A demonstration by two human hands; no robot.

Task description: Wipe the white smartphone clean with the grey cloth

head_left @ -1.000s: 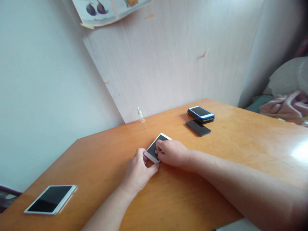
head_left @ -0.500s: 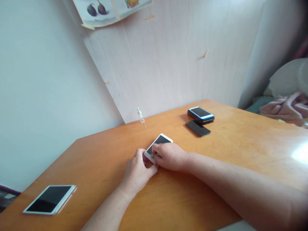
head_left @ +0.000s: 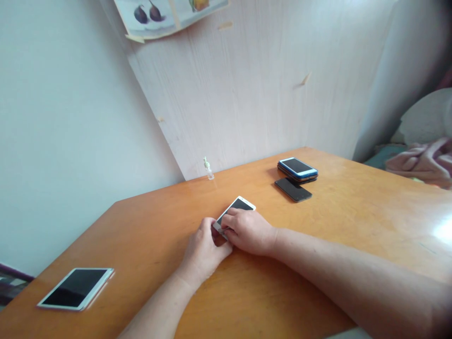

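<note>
A white phone (head_left: 239, 205) with a dark screen lies flat near the middle of the orange wooden table (head_left: 318, 263). My left hand (head_left: 203, 246) curls round its near left corner, fingers closed against the edge. My right hand (head_left: 248, 230) lies over the phone's near half, fingers bent and pressed on the screen; whether they pinch something small is hidden. Only the phone's far end shows.
A white tablet-sized phone (head_left: 75, 288) lies at the table's near left corner. A blue-cased phone (head_left: 297, 167) sits stacked on others at the back, a black phone (head_left: 293, 189) beside it. A small clear bottle (head_left: 208, 169) stands by the wall. Bedding (head_left: 420, 157) lies at right.
My right hand has slid toward me along the white phone, uncovering more of its far end. The left hand stays at the near corner. The view shifted slightly.
</note>
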